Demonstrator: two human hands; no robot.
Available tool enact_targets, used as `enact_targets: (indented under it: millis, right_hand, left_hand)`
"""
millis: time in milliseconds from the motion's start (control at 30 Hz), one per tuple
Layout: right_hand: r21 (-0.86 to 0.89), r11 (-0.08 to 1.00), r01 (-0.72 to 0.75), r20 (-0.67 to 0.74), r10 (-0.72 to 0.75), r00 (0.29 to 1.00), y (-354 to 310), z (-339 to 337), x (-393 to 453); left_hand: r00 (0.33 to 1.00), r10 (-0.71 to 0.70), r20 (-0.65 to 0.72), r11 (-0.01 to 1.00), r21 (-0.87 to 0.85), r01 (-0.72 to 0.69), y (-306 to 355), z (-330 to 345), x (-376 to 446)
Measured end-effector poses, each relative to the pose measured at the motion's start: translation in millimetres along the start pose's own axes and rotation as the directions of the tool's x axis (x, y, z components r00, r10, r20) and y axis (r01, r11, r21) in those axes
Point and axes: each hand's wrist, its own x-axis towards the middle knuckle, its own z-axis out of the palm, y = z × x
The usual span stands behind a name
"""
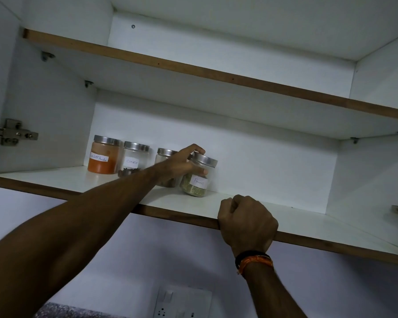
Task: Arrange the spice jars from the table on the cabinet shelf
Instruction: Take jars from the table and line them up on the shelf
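The left hand point(182, 162) grips the fennel jar point(197, 177), tilted mid-shelf point(251, 203) beside the row; probably light, smooth, breakable, best held around its body. The right hand point(247, 222) clutches the shelf's front edge.

The lower cabinet shelf point(251, 210) is a white board with a brown front edge, and four clear jars with metal lids stand in a row at its back left. From the left they are an orange powder jar point(104, 155), a jar labelled Cloves point(133, 160), a third jar point(164, 157) mostly hidden behind an arm, and a jar labelled Fennel point(197, 180), which is tilted. Above it, the upper shelf point(193, 68) shows only its underside and brown edge.
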Motion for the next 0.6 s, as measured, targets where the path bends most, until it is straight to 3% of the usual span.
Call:
enact_targets:
  millis: [133, 300, 433, 600]
  right_hand:
    - [0.013, 1.0, 0.012, -0.012, -0.012, 1.0, 2.4, 2.5, 0.0]
    - [0.019, 1.0, 0.014, -0.006, -0.014, 1.0, 2.7, 3.7, -1.1]
    - [0.033, 0.999, 0.009, 0.002, -0.009, 1.0, 3.2, 2.7, -1.7]
    - [0.037, 0.999, 0.022, -0.003, -0.022, 1.0, 3.9, 3.7, -1.0]
  left_hand:
    - [0.993, 0.11, -0.033, 0.968, 0.231, -0.1, -1.4, -2.8, 3.6]
    - [0.962, 0.273, -0.011, 0.816, 0.533, -0.225, 0.2, -7.6, 5.2]
    - [0.956, 0.293, 0.019, 0.742, 0.627, -0.24, 1.9, -7.6, 7.6]
    - [0.958, 0.286, 0.017, 0.732, 0.642, -0.23, 5.2, -13.0, 8.8]
